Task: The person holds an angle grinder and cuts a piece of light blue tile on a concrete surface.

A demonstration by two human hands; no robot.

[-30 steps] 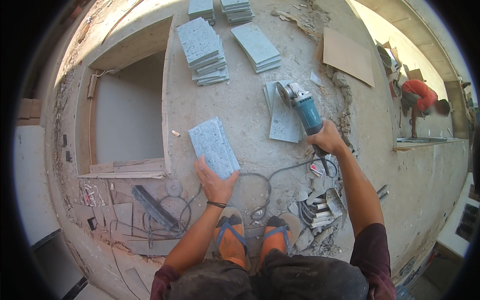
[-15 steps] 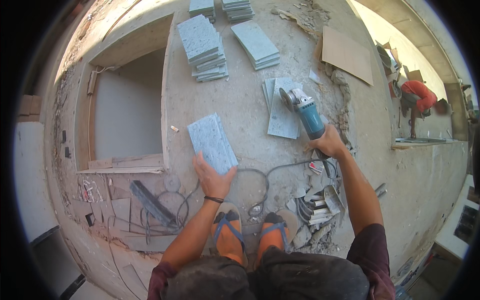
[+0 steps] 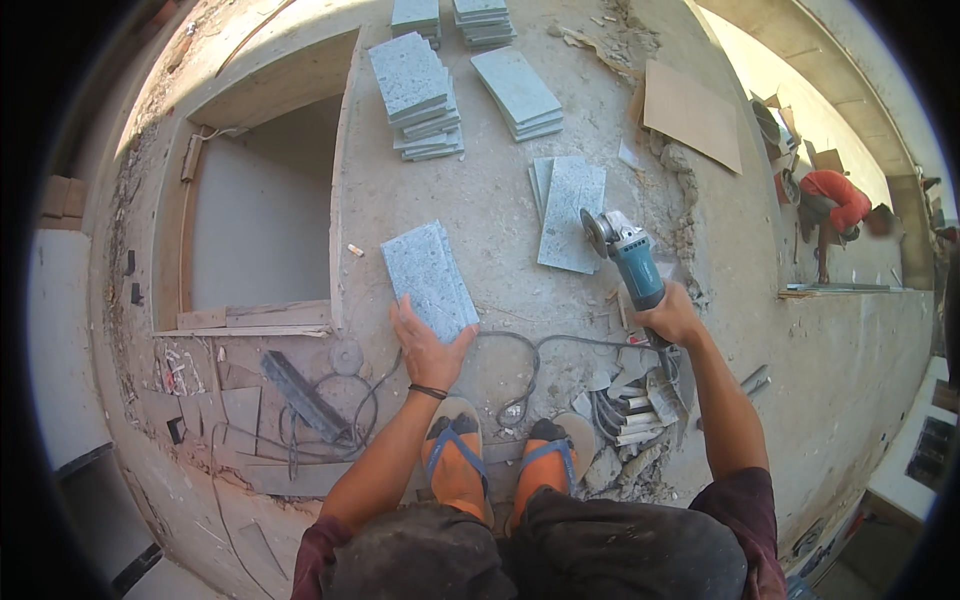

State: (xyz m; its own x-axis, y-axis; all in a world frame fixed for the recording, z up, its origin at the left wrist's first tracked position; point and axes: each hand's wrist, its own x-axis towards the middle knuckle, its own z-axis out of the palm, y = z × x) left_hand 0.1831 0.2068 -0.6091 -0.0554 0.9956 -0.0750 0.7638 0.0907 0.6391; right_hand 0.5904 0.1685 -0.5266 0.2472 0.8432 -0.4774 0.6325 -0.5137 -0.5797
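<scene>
My left hand grips the near end of a small stack of pale speckled tiles lying at the centre, thumb on the right side and fingers on the left. My right hand is wrapped round the handle of a teal angle grinder, held off to the right with its disc near a loose pair of tiles. A black cord loops over the dusty floor between my hands and near my sandalled feet.
Tile stacks stand at the back. A framed opening is at left. Rubble and offcuts, a dark metal piece and cardboard lie about. A person in red bends at a ledge on the far right.
The grinder in my right hand has moved down and to the right, its disc off the loose tiles' middle. My left hand and its tiles have shifted slightly forward, away from my feet.
</scene>
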